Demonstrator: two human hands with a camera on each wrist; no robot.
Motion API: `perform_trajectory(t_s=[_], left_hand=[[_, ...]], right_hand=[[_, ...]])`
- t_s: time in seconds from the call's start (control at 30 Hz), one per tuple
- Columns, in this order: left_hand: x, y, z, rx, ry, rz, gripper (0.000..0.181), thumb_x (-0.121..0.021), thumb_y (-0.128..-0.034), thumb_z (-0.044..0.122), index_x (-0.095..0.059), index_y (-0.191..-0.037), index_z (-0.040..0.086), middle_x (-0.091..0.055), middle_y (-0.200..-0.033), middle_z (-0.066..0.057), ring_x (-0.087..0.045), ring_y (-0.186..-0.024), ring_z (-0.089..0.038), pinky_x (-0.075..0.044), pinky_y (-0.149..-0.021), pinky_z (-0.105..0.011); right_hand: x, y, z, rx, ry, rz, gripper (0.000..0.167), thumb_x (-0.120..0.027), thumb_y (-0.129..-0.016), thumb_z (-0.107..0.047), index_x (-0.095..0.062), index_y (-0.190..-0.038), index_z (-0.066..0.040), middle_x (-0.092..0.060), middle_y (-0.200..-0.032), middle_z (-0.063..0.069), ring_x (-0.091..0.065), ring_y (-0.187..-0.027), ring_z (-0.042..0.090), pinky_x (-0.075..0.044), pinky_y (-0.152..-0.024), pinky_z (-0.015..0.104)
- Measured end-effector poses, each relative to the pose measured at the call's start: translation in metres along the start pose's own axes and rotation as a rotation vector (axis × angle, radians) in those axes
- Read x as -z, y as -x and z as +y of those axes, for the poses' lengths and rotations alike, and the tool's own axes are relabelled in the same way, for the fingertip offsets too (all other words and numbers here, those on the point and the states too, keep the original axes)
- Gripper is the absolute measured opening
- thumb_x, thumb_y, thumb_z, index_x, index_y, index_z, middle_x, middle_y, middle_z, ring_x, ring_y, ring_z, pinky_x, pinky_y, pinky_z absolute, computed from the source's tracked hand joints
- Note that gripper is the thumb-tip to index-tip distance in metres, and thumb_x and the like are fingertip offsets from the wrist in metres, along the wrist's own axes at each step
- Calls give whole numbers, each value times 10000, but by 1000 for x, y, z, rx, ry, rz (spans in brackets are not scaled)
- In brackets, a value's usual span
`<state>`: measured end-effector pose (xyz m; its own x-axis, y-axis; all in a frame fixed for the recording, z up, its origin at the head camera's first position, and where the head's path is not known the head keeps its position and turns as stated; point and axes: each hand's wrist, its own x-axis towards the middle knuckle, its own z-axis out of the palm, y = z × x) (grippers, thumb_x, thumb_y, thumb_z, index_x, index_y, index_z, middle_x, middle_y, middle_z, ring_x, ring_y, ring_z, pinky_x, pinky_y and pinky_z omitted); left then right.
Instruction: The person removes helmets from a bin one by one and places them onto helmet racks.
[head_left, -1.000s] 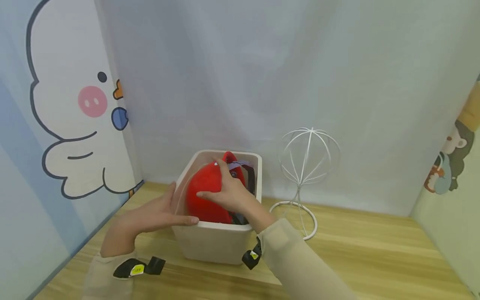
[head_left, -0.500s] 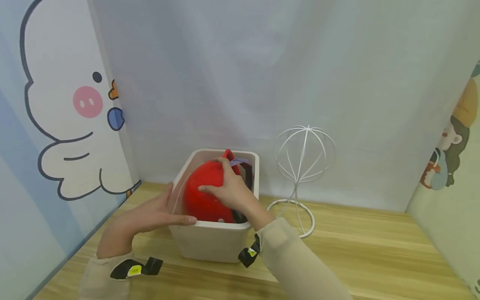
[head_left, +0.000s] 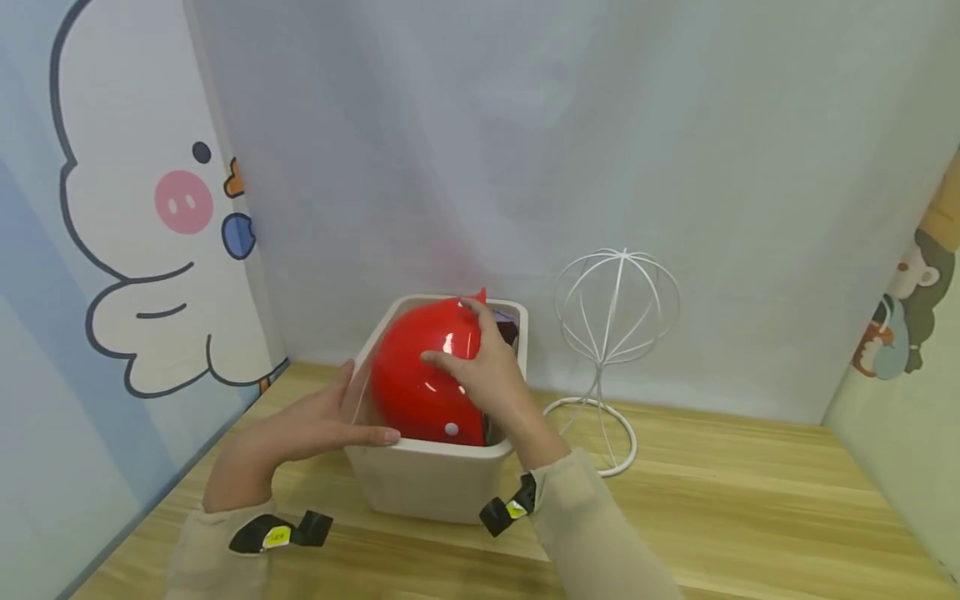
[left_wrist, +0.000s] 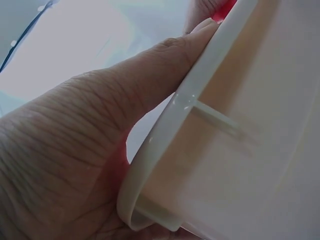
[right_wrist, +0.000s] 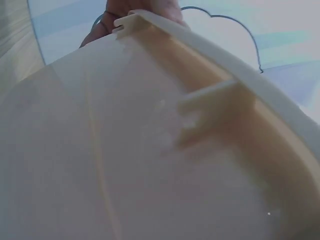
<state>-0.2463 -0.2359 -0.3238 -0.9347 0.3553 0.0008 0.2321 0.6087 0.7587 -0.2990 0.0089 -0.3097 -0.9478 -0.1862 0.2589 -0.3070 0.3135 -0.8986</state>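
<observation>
In the head view a glossy red helmet (head_left: 423,367) sits tilted in a whitish bin (head_left: 431,483), its dome facing left and up. My right hand (head_left: 491,375) grips the helmet, thumb on the dome and fingers at its upper right edge. My left hand (head_left: 307,429) holds the bin's left front corner, the thumb lying along the rim. The left wrist view shows that hand (left_wrist: 100,110) on the pale rim (left_wrist: 175,110). The right wrist view looks at the bin's outer wall (right_wrist: 60,135), with the left hand (right_wrist: 140,10) at its far corner.
Right of the bin a white wire stand (head_left: 600,362) with a round cage top and ring base stands on the wooden table (head_left: 720,500). Dark and purple items (head_left: 508,325) show inside the bin at the right. A grey curtain (head_left: 525,150) hangs behind, with printed walls at both sides.
The helmet has risen a little in the bin and turned, showing more of its dome. My right hand has moved slightly up and right with it. The left hand stays on the bin.
</observation>
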Motion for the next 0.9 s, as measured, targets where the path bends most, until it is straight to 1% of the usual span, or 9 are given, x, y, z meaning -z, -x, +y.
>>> perform_trajectory(t_s=[0.07,0.23,0.4,0.5,0.63,0.7,0.77,0.83,0.9], left_hand=[[0,1,-2,1,8,1,1190,-835,-766,484,-42,-1615,230,-309,-1586,-120,-341,-1398,-420,-505,-932,-617],[-4,1,-4,10,18,-5,1225,-836,-761,495,-2,-1620,233,-223,-1626,-121,-293,-1418,-436,-502,-933,-624],[-1,-2,-6,-22,-18,-6,1233,-809,-789,512,52,-1620,215,-161,-1653,-127,-274,-1436,-446,-485,-950,-639],[1,-4,-5,-75,-6,-13,1201,-804,-811,481,66,-1615,277,-147,-1661,-87,-247,-1454,-423,-457,-976,-656],[0,-5,-4,-171,82,-34,1136,-811,-842,366,46,-1588,386,-179,-1635,-18,-226,-1461,-374,-466,-989,-624],[-1,-5,-4,-195,119,-41,1116,-817,-842,327,21,-1576,396,-197,-1611,-3,-223,-1454,-355,-475,-988,-607],[-2,-5,-5,-192,129,-42,1103,-821,-838,323,-2,-1574,380,-204,-1597,6,-223,-1450,-341,-460,-1001,-618],[-3,-5,-6,-166,111,-29,1116,-824,-830,356,0,-1583,356,-181,-1611,4,-206,-1458,-340,-416,-1025,-657],[-2,-4,-6,-120,82,-23,1158,-819,-827,399,40,-1599,315,-129,-1641,-24,-175,-1473,-365,-381,-1035,-686]], right_hand=[[0,3,2,20,-36,18,887,-855,-808,-346,-317,-1513,-383,-470,-1443,-1,-491,-1272,293,-584,-852,473],[5,9,6,53,-157,80,854,-873,-786,-333,-353,-1456,-432,-458,-1408,-26,-472,-1263,260,-583,-852,464],[8,3,7,149,-255,87,796,-851,-811,-337,-374,-1444,-401,-450,-1397,-36,-467,-1266,238,-577,-869,448],[13,2,6,185,-351,101,752,-839,-829,-324,-395,-1434,-382,-459,-1401,-48,-468,-1280,228,-571,-884,429],[16,2,6,213,-498,115,698,-821,-854,-316,-424,-1427,-355,-494,-1395,-38,-501,-1276,236,-570,-888,422],[17,3,7,246,-566,98,679,-801,-878,-289,-418,-1438,-329,-503,-1399,-14,-516,-1274,255,-569,-889,435],[18,4,8,283,-618,75,669,-774,-903,-245,-402,-1457,-302,-502,-1412,7,-522,-1282,268,-562,-903,447],[22,6,8,324,-646,65,660,-749,-920,-202,-390,-1468,-277,-498,-1422,29,-515,-1292,283,-555,-913,459],[27,7,7,363,-662,68,650,-732,-930,-175,-385,-1474,-258,-489,-1435,39,-500,-1309,289,-548,-926,465]])
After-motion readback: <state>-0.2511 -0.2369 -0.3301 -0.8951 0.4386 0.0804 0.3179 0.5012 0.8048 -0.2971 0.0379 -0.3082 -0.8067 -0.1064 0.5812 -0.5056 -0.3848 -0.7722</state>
